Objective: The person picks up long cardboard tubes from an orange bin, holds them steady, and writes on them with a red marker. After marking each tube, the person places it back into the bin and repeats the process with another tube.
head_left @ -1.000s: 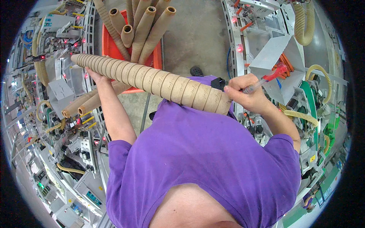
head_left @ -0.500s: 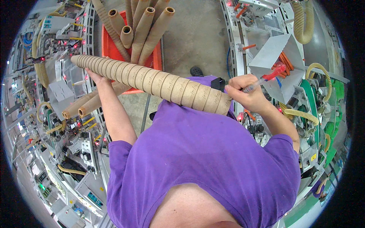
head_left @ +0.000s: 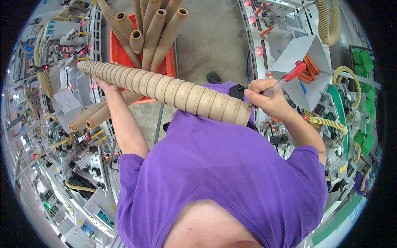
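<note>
A long stack of nested brown paper cones [head_left: 169, 89] lies slantwise across my front, its wide end against my purple shirt at the right. Small handwritten marks run along the cones' edges. From below, near the narrow far-left end, my left hand [head_left: 106, 85] grips the stack; most of its fingers are hidden behind it. My right hand [head_left: 268, 99] is closed round a clear-barrelled pen [head_left: 294, 71] with a red end. The pen's tip is by the last cone at the wide end, and my fingers hide whether it touches.
An orange-red bin [head_left: 168, 66] ahead holds several more cone stacks standing up. Two cone stacks [head_left: 94, 118] lie under my left forearm. Machine rows with hoses line both sides. A white box [head_left: 289, 62] with orange tubes stands at the right. A dark shoe [head_left: 214, 77] shows below.
My right hand has shifted slightly, and the pen's red end has swung up and looks sharper. The left hand and the cone stack stay almost in place.
</note>
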`<state>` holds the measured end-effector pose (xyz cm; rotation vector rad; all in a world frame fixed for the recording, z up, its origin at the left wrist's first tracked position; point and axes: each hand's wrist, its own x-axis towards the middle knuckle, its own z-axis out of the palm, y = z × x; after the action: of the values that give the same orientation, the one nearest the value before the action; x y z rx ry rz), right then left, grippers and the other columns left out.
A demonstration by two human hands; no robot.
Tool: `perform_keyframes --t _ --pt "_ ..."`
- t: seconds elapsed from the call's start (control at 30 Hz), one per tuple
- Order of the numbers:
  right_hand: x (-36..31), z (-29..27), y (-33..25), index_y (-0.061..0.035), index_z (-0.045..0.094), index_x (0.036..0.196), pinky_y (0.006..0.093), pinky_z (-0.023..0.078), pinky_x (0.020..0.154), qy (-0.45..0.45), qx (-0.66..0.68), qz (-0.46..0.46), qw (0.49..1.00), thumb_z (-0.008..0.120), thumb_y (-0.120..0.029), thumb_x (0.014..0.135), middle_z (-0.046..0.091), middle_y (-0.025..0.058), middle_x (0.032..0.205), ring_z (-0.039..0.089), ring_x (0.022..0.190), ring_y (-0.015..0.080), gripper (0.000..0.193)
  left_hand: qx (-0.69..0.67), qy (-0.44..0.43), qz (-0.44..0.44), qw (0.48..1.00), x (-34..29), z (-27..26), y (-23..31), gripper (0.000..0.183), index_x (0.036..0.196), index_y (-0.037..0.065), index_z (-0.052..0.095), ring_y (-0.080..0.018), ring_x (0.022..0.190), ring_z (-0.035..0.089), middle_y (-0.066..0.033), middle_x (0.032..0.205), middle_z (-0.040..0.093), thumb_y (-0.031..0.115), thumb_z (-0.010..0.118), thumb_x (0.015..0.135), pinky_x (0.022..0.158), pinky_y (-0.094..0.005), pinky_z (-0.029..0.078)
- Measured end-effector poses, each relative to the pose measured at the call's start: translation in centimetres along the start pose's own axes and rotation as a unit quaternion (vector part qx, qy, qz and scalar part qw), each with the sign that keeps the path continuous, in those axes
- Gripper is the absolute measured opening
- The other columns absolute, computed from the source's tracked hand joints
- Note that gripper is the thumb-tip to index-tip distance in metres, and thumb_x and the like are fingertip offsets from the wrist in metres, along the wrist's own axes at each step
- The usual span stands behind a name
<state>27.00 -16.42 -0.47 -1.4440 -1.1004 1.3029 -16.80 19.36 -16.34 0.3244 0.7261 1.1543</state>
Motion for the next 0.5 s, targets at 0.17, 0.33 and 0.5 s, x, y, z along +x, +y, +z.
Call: perform_keyframes --t 0.17,0.33,0.5 --pt "0.0 -0.2 0.3 -0.0005 0.050 0.060 0.0266 0.037 0.046 0.089 -0.172 -0.112 0.975 0.058 -0.005 0.086 0.049 0.0024 0.055 0.046 0.049 0.0078 0.027 -0.003 0.047 0.004 0.999 -0.8 1.3 -0.1 0.073 0.119 0.003 0.051 -0.0404 0.095 0.056 -0.0245 0.108 0.057 0.065 0.031 0.086 0.085 -0.0552 0.047" --pt "-0.1 -0.1 -1.4 -0.0014 0.066 0.091 0.0243 0.048 0.060 0.118 -0.231 -0.056 0.964 0.059 -0.016 0.091 0.064 0.0071 0.071 0.061 0.063 0.0102 0.016 0.038 0.097 0.126 0.987 -2.5 5.3 1.4 0.071 0.118 0.006 0.051 -0.0386 0.091 0.060 -0.0214 0.104 0.060 0.066 0.031 0.086 0.080 -0.0547 0.051" --pt "4.0 3.2 -1.3 -0.0005 0.064 0.100 0.0289 0.051 0.077 -0.028 0.005 0.096 0.995 0.052 -0.021 0.098 0.068 0.0078 0.088 0.063 0.084 0.0145 0.024 0.112 0.153 0.299 0.935 -8.1 10.3 5.1 0.074 0.122 0.007 0.050 -0.0372 0.099 0.061 -0.0199 0.110 0.061 0.069 0.038 0.085 0.085 -0.0548 0.051"
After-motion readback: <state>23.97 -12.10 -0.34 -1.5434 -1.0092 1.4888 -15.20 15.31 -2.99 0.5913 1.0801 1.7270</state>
